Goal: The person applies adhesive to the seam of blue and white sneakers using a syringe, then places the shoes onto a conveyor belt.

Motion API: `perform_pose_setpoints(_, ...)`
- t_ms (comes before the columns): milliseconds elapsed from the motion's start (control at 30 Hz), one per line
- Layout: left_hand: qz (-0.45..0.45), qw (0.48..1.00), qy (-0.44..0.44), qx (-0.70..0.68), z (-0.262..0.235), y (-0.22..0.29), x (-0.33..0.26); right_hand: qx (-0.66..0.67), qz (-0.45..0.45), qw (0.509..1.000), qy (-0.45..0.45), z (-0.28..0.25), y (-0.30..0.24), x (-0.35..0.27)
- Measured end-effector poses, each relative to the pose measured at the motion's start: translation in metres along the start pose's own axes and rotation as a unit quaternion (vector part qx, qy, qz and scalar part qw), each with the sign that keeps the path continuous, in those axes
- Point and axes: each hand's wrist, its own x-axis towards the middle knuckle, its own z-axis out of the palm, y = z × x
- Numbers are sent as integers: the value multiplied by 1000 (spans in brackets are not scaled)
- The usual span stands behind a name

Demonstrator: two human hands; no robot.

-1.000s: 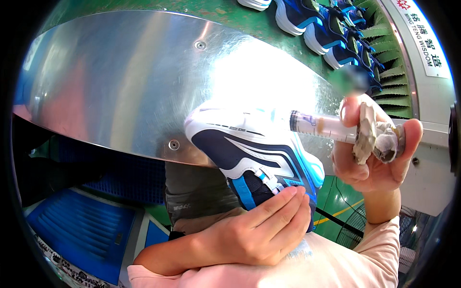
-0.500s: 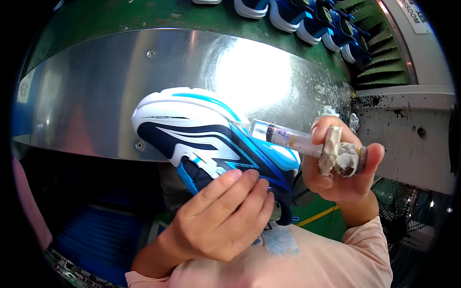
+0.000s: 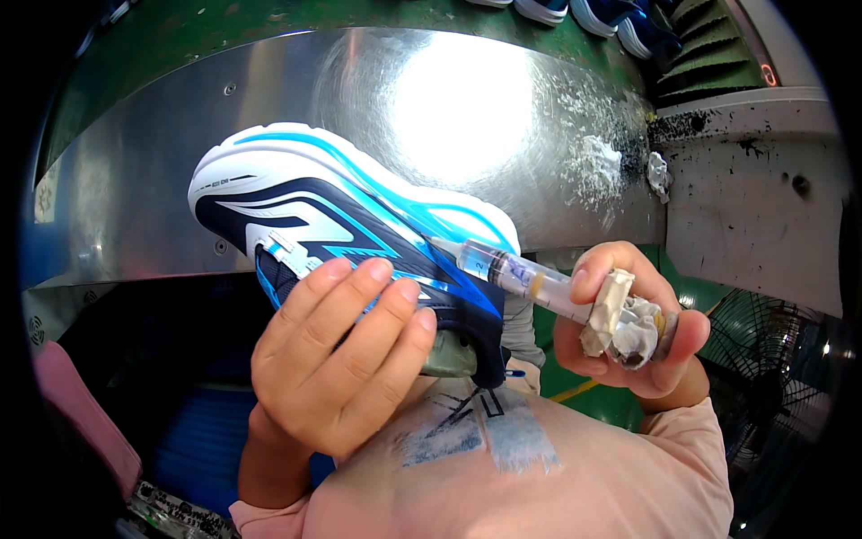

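Note:
A navy, white and bright blue sneaker (image 3: pixel 355 211) is tilted on its side, toe to the left, sole edge up and away from me. My left hand (image 3: pixel 337 359) is closed on it around the lace area and collar, its fingertips on the upper. A grey-green solid form (image 3: pixel 452 354) fills the shoe's opening. Between the fingers of my right hand (image 3: pixel 660 292) is a clear syringe (image 3: pixel 514 273), pointing left. Its tip is at the line where upper meets sole, toward the heel half; I cannot tell whether it touches. Crumpled whitish wrapping (image 3: pixel 620 319) covers the syringe's rear end.
Beyond the shoe lies a shiny metal bench plate (image 3: pixel 296 90) with whitish dried residue at right. More blue sneakers (image 3: pixel 611 16) stand on the green surface at the far right. A grey machine panel (image 3: pixel 754 180) borders the bench. A black fan (image 3: pixel 754 350) is at lower right.
The sneaker has shifted left and slightly up in view, with my left hand moving left. Along the sole line, the syringe tip is now nearer the heel. Both grips persist.

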Motion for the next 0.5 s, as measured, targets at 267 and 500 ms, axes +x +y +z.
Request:
perform_pose_setpoints(267,24,998,-52,17,-15,-18,-9,84,-45,995,-12,-2,28,-4)
perform_pose_setpoints(500,26,994,-95,36,-35,-20,-2,182,-129,973,-54,-9,57,-2)
